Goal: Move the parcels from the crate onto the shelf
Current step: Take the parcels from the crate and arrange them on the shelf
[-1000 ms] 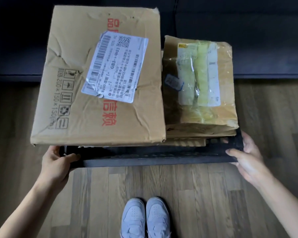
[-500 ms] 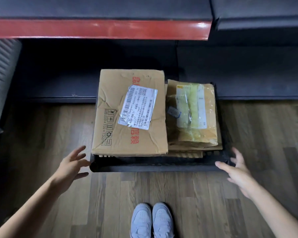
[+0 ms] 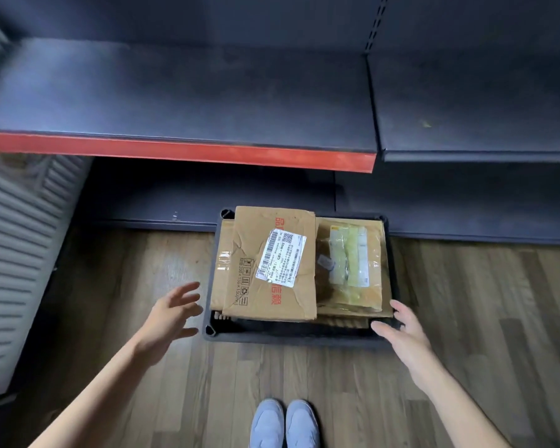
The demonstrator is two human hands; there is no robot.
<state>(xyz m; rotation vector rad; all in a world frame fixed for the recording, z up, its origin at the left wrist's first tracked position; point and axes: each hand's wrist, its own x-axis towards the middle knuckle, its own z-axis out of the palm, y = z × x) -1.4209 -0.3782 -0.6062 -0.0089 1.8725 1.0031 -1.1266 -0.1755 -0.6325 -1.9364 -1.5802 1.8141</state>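
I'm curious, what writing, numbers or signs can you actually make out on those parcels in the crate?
"200×150×150(mm)": printed along the left side of the big cardboard box, beside a row of small handling symbols.
"GB3": on the white shipping label stuck to that box; its barcode and QR code show, the fine print is too small to read.
Red characters on the box: partly hidden, not readable.
Label on the taped parcel: too blurred to read.
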